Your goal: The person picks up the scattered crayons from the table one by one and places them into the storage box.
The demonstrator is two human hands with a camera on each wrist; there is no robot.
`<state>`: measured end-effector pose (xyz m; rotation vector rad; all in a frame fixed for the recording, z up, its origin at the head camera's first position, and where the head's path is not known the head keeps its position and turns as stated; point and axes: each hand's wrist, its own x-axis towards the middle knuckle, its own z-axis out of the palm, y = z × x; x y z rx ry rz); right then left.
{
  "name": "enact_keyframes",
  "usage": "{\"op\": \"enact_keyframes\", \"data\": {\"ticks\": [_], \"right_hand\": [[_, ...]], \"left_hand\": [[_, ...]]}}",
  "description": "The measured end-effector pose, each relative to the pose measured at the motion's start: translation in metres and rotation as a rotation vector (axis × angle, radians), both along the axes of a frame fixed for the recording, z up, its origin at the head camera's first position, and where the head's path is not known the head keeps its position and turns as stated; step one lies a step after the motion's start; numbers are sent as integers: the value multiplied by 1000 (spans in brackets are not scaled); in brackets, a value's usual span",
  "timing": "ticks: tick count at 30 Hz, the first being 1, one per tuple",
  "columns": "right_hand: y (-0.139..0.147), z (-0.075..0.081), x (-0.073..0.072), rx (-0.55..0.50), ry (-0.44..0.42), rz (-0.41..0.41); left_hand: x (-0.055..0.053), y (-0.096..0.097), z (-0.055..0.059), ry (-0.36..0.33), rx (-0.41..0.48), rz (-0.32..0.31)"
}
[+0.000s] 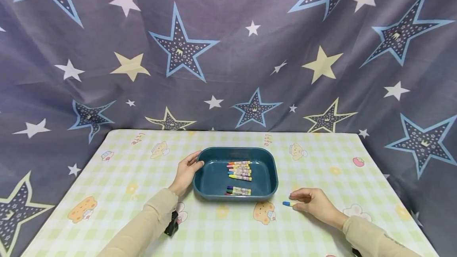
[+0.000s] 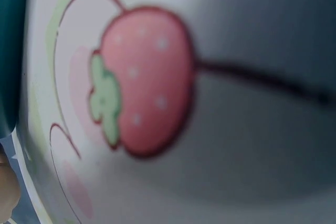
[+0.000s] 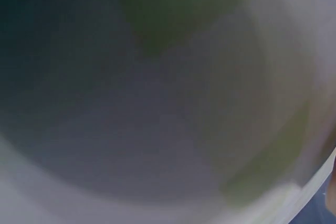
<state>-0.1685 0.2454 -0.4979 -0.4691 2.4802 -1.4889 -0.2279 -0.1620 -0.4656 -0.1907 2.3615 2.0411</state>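
A dark teal tray (image 1: 212, 178) stands on the table, and my left hand (image 1: 184, 173) holds its left end, thumb at the rim. Inside lie several crayons (image 1: 240, 171) in a row right of the middle. A smaller group of crayons (image 1: 239, 190) lies by the near wall, partly hidden by it. To the right of the tray, my right hand (image 1: 315, 205) pinches a blue crayon (image 1: 287, 204) just above the tablecloth. The left wrist view catches the tray's side (image 2: 10, 51) and a bit of finger (image 2: 7, 190). Blurred tablecloth fills most of the right wrist view.
A green-and-white checked tablecloth (image 1: 118, 193) with printed bears, flowers and strawberries covers the table. Behind it hangs a dark curtain (image 1: 228, 62) with stars. A black strap piece (image 1: 172, 223) sits at the left wrist.
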Motion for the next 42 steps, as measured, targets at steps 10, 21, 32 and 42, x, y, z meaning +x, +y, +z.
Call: {"op": "enact_keyframes", "data": {"ticks": [10, 21, 32, 42], "right_hand": [[-1, 1, -3, 40, 67, -22], [-5, 9, -9, 46, 24, -7], [-24, 47, -11, -9, 93, 86], [-31, 86, -15, 92, 55, 196]], "left_hand": [[-11, -5, -23, -5, 37, 19], [-14, -4, -24, -6, 22, 8], [-12, -7, -23, -2, 26, 16], [-12, -7, -26, -2, 25, 19]]}}
